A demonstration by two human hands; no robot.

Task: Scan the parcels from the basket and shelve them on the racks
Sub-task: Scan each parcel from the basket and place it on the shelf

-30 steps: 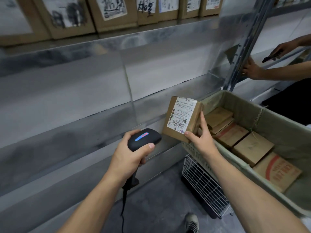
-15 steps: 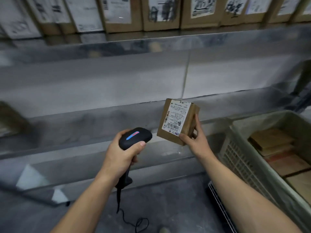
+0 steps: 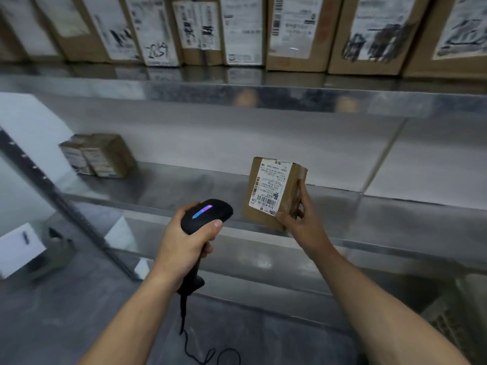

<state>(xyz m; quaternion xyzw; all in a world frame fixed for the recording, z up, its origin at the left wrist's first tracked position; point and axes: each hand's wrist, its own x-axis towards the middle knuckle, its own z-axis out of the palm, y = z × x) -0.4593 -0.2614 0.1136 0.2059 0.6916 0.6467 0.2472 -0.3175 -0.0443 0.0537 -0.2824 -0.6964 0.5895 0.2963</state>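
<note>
One small cardboard parcel [image 3: 274, 191] is up in the right hand [image 3: 297, 225], in front of the middle rack shelf [image 3: 158, 191] and just right of the scanner [image 3: 208, 214], not touching it. The grip is a pinch on the lower right corner: thumb on the front face by the label's bottom edge, fingers curled round the side. I can't tell whether the bottom corner rests on the shelf lip or hangs just above it.

My guess is it's light, since one hand holds it by a corner with no sag. It looks like stiff taped cardboard with flat faces, so it shouldn't slip. I'd keep hold of the bare side and bottom and keep fingers off the barcode at the low end of the label. Can't judge fragility from here.

The left hand [image 3: 184, 241] has its grip wrapped round the scanner handle, thumb lying along the head, blue strip lit on top, cable [image 3: 189, 346] trailing down.

Counts:
- one parcel in hand
- one scanner
- what looks like two small boxes [image 3: 97, 155] side by side at the far left of the same shelf, too blurry to be sure
- roughly nine upright parcels [image 3: 303, 30] on the top shelf, cut off by the frame
- one basket [image 3: 448, 325], only a corner showing bottom right
</note>
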